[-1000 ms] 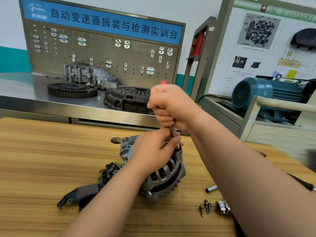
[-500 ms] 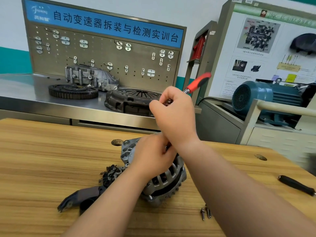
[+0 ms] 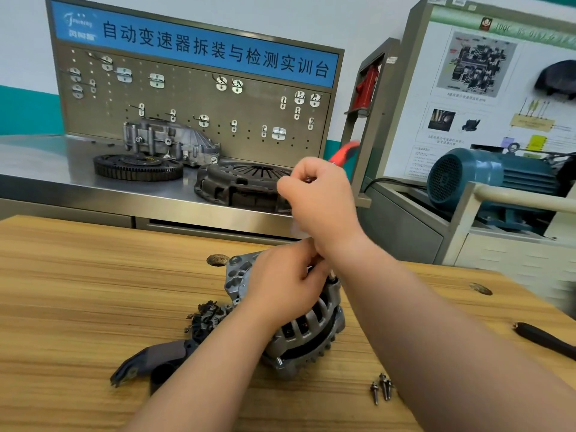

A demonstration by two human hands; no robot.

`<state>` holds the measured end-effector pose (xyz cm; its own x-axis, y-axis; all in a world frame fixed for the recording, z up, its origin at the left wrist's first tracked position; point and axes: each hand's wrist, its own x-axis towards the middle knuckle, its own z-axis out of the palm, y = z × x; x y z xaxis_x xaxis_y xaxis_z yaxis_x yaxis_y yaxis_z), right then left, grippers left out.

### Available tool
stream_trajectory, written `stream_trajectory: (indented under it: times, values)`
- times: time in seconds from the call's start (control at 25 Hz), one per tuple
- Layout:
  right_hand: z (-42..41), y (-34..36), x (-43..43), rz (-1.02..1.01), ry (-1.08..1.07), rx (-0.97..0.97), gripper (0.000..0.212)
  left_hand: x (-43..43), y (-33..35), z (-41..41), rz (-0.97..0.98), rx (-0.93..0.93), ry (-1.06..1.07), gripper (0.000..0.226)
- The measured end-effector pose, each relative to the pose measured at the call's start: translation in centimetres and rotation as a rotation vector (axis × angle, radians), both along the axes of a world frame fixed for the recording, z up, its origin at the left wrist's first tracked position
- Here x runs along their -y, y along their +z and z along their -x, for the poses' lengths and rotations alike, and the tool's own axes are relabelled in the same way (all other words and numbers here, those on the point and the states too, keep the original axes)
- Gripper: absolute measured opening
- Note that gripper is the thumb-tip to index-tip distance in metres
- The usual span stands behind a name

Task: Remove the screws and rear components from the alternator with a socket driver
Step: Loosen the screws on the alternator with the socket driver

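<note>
The alternator [image 3: 299, 332] sits near the middle of the wooden table [image 3: 78, 291]. It is a rounded cast-metal body, dull silver, with ribbed vent slots round its side and a lug at its far left. The left hand [image 3: 280, 285] lies over its top, palm down and fingers curled onto the housing. The fingertips bend in close to the tool's lower end, and I cannot tell whether they pinch it.

The right hand [image 3: 321, 201] is above it, closed in a tight fist round the socket driver [image 3: 344, 152]. The driver's smooth red handle pokes out blurred past the knuckles towards the far right. Its shaft is hidden between the two hands.

Just left of the alternator lies a cluster of small dark, jagged parts [image 3: 205, 316]. Nearer and to the left is a matte black plastic cover [image 3: 149, 360] with a curved shell shape. A few short screws [image 3: 381, 389], bright metal with washers, lie together on the table to the near right. A slim black tool handle [image 3: 545, 338] rests well apart at the right edge.

Beyond the table, a brushed steel bench [image 3: 46, 163] carries a toothed ring gear [image 3: 137, 166], a dark round clutch plate [image 3: 240, 185] and a cast aluminium housing [image 3: 168, 141]. Behind these stands a perforated pegboard [image 3: 187, 104]. A blue finned motor [image 3: 486, 179] stands at the far right.
</note>
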<state>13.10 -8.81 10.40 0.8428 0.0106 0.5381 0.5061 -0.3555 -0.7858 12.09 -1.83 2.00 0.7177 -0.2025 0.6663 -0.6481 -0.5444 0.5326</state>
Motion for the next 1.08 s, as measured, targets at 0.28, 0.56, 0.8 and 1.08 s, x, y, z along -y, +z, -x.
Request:
stream_trajectory:
  times: [0.28,0.56,0.8,1.08]
  values:
    - [0.1,2.2,1.2,-0.035,0.615,-0.479,0.037,0.0,0.1,0.0,-0.015,0.009,-0.062,0.022]
    - [0.2,0.3,0.5,0.017,0.100,-0.059,0.034,0.0,0.0,-0.1,0.006,0.035,-0.034,0.033]
    - [0.2,1.4,0.8,0.020,0.195,-0.133,0.037,0.0,0.3,0.1,-0.039,0.009,-0.044,0.026]
    - [0.0,1.2,0.5,0.037,0.238,-0.239,0.034,0.1,0.1,-0.1,0.007,-0.027,-0.039,0.033]
